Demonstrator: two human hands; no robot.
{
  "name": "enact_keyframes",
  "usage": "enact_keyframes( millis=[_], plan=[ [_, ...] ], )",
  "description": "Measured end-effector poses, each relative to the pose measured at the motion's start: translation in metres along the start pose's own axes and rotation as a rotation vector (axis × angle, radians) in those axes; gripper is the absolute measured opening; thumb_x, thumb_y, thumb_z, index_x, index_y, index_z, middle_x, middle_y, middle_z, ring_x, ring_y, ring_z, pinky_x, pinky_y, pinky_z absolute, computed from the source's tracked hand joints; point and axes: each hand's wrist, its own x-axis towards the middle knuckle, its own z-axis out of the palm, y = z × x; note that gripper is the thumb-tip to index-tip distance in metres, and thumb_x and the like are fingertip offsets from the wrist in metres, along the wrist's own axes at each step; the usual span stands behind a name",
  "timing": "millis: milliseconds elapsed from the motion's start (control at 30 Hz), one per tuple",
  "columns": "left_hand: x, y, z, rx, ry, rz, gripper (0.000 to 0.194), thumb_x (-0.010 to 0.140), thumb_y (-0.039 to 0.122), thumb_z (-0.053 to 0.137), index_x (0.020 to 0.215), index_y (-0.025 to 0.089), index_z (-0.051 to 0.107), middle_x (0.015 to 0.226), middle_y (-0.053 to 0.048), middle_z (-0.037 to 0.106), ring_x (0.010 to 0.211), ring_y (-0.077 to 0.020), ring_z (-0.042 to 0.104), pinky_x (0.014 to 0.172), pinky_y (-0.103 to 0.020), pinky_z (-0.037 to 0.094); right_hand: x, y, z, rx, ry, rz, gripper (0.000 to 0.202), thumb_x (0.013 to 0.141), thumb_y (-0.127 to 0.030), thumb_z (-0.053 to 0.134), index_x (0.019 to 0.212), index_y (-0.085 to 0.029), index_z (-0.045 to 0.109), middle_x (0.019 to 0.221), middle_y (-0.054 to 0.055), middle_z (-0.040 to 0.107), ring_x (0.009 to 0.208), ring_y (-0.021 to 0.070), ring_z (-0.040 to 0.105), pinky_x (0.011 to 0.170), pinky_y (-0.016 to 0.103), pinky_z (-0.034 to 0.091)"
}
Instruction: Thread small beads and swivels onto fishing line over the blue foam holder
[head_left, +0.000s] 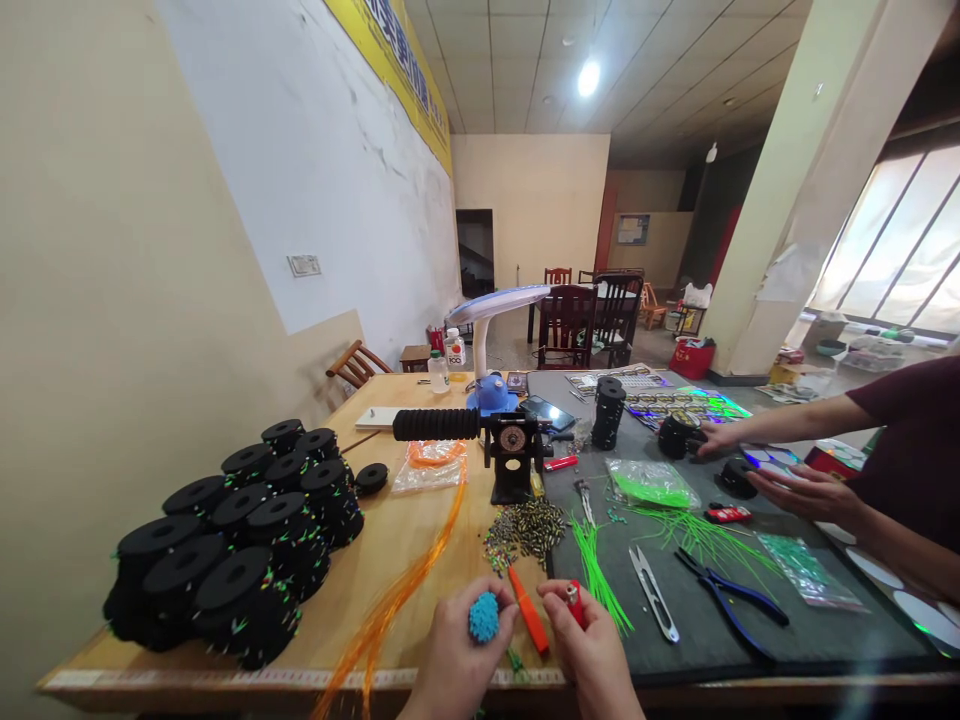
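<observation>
My left hand [466, 640] is closed round a tight bundle of thin blue strands [484, 617], their ends facing up. My right hand [589, 640] grips a red lighter [574, 603]; no flame shows. On the table between my hands lies an orange-handled tool [529, 612], with a small bit of green strands [517, 662] below it. Just beyond is a pile of small dark and gold beads [529, 528]. Long orange strands [405, 590] run past my left hand, and bright green strands [598, 575] lie beside my right.
Black foam spools [225, 580] are stacked at left. A black winding device [514, 450] and a lamp [491, 390] stand ahead. Thread snips [654, 595] and blue-handled pliers [731, 595] lie on the grey mat. At right, another person's hands [806, 495] handle spools.
</observation>
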Motion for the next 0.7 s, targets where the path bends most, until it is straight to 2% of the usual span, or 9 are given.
enact_keyframes(
  millis=[133, 333, 600, 700],
  plan=[
    [-0.002, -0.001, 0.004, -0.046, 0.027, 0.001, 0.015, 0.08, 0.029, 0.062, 0.071, 0.017, 0.063, 0.062, -0.001, 0.065, 0.057, -0.0165, 0.06, 0.055, -0.022, 0.046, 0.003, 0.004, 0.007, 0.014, 0.005, 0.052, 0.057, 0.048, -0.063, 0.081, 0.073, -0.013, 0.071, 0.064, 0.004, 0.066, 0.056, 0.0161, 0.055, 0.054, 0.025, 0.044],
    [-0.005, 0.0, 0.005, -0.057, 0.019, -0.01, 0.014, 0.079, 0.027, 0.065, 0.069, 0.017, 0.064, 0.06, 0.0, 0.064, 0.055, -0.015, 0.057, 0.054, -0.02, 0.045, 0.009, 0.015, 0.011, -0.07, -0.031, 0.01, 0.054, 0.053, -0.066, 0.077, 0.062, -0.014, 0.066, 0.053, 0.0, 0.059, 0.051, 0.0126, 0.049, 0.052, 0.023, 0.04],
    [-0.007, -0.007, 0.006, -0.108, -0.035, -0.077, 0.021, 0.079, 0.035, 0.065, 0.069, 0.017, 0.064, 0.061, -0.001, 0.063, 0.057, -0.0155, 0.055, 0.055, -0.022, 0.043, 0.003, -0.01, 0.006, -0.17, -0.106, -0.005, 0.058, 0.053, -0.069, 0.075, 0.067, -0.013, 0.068, 0.061, 0.004, 0.063, 0.058, 0.0157, 0.053, 0.056, 0.024, 0.043],
    [-0.009, -0.008, 0.007, -0.116, -0.041, -0.091, 0.021, 0.079, 0.036, 0.063, 0.071, 0.016, 0.063, 0.063, -0.002, 0.063, 0.059, -0.0158, 0.056, 0.057, -0.023, 0.043, 0.003, -0.012, 0.008, -0.209, -0.12, -0.004, 0.056, 0.055, -0.068, 0.074, 0.064, -0.013, 0.066, 0.058, 0.001, 0.059, 0.056, 0.0139, 0.049, 0.055, 0.023, 0.04]
  ],
)
